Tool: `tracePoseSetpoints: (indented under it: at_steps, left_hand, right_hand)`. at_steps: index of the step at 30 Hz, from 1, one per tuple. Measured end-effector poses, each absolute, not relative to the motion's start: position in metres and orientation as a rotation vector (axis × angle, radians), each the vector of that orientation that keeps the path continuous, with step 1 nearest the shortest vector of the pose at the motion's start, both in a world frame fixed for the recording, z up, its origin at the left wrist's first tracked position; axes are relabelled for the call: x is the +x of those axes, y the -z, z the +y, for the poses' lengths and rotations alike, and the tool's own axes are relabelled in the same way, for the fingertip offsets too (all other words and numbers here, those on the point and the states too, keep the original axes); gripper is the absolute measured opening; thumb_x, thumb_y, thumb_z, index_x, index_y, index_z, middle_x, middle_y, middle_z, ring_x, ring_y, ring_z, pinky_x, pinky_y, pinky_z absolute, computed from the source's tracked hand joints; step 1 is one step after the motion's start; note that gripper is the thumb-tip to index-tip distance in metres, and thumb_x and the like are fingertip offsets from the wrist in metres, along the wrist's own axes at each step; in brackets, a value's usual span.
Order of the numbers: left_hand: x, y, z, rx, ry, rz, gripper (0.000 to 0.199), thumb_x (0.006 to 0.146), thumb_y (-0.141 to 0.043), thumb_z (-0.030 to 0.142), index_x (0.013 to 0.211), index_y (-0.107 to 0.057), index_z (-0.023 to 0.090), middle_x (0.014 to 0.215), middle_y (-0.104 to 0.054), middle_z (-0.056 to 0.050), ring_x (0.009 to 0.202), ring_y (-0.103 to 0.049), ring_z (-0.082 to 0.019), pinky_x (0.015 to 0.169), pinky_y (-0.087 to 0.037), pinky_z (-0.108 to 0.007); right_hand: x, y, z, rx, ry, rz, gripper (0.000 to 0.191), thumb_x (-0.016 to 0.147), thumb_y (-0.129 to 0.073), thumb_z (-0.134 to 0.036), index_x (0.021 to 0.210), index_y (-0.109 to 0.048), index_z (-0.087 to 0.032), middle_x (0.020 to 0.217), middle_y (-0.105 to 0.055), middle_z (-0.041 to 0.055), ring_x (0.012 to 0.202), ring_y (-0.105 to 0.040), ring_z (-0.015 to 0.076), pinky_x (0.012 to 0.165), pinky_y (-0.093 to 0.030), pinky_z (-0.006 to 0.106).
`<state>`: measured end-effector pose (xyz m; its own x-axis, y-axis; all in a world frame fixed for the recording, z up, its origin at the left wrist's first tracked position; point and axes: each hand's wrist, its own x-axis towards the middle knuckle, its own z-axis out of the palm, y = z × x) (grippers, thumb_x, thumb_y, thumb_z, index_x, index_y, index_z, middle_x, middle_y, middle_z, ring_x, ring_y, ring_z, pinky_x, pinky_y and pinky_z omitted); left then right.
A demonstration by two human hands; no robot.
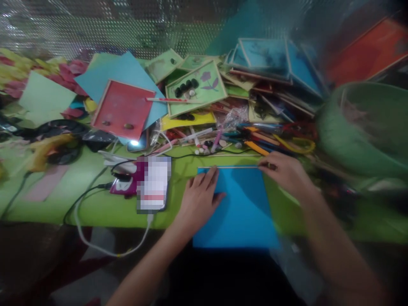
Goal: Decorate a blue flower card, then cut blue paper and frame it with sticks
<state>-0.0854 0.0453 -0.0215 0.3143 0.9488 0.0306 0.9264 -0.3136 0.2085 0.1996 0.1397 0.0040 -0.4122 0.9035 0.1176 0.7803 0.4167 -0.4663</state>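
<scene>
A blue sheet [239, 208] lies at the table's front edge, its lower end reaching past the edge. Along its top edge runs a thin pale stick [237, 167]. My left hand [200, 193] rests flat over the sheet's upper left side, fingers spread, fingertips at the stick's left end. At the upper right corner my right hand [282, 170] pinches the other end of the stick between thumb and fingers.
Left of my hands lie a phone [154, 182] with a white cable and a yellow glue gun [51, 148]. Behind are a red framed panel [124, 108], a green framed panel [197, 89], pens and pebbles. A green basin [363, 127] stands right.
</scene>
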Motion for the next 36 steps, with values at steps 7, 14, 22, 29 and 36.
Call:
tracePoseSetpoints:
  at_steps: [7, 14, 22, 29, 36]
  left_hand:
    - [-0.086, 0.023, 0.045, 2.406, -0.24, 1.726, 0.06, 0.107, -0.046, 0.044, 0.162, -0.042, 0.019, 0.164, -0.048, -0.011, 0.133, -0.054, -0.036, 0.103, -0.05, -0.051]
    - [-0.085, 0.023, 0.045, 2.397, -0.231, 1.71, 0.06, 0.108, -0.045, 0.046, 0.16, -0.043, 0.018, 0.167, -0.044, -0.009, 0.133, -0.052, -0.034, 0.107, -0.047, -0.051]
    - [-0.085, 0.023, 0.044, 2.379, -0.231, 1.69, 0.062, 0.108, -0.043, 0.049, 0.161, -0.04, 0.018, 0.17, -0.039, -0.01, 0.135, -0.051, -0.033, 0.108, -0.045, -0.047]
    - [-0.087, 0.016, 0.042, 2.391, -0.325, 1.61, 0.058, 0.109, -0.044, 0.052, 0.154, -0.049, 0.016, 0.168, -0.042, -0.011, 0.139, -0.05, -0.03, 0.111, -0.043, -0.045]
    - [-0.09, 0.02, 0.041, 2.463, -0.435, 1.511, 0.059, 0.107, -0.047, 0.056, 0.15, -0.053, 0.017, 0.162, -0.051, -0.009, 0.142, -0.049, -0.029, 0.118, -0.039, -0.045]
  right_hand:
    - [0.198, 0.008, 0.14, -1.431, -0.405, -2.365, 0.022, 0.099, -0.054, -0.026, 0.097, -0.075, -0.023, 0.104, -0.076, 0.0077, 0.096, -0.073, 0.0244, 0.082, -0.052, 0.035]
    - [0.201, 0.013, 0.14, -1.4, -0.324, -2.406, 0.023, 0.1, -0.052, -0.028, 0.097, -0.074, -0.023, 0.107, -0.076, 0.0094, 0.097, -0.073, 0.0258, 0.083, -0.052, 0.035]
    - [0.203, 0.021, 0.141, -1.4, -0.208, -2.475, 0.031, 0.106, -0.044, -0.04, 0.1, -0.069, -0.023, 0.106, -0.074, 0.0108, 0.094, -0.071, 0.0256, 0.074, -0.049, 0.033]
    - [0.209, 0.035, 0.142, -1.575, 0.133, -2.449, 0.039, 0.107, -0.036, -0.047, 0.102, -0.067, -0.024, 0.106, -0.072, 0.0102, 0.084, -0.069, 0.0246, 0.061, -0.042, 0.034]
    - [0.209, 0.041, 0.152, -1.619, 0.139, -2.372, 0.036, 0.103, -0.042, -0.05, 0.107, -0.069, -0.026, 0.104, -0.072, 0.0075, 0.08, -0.069, 0.0244, 0.058, -0.042, 0.034]
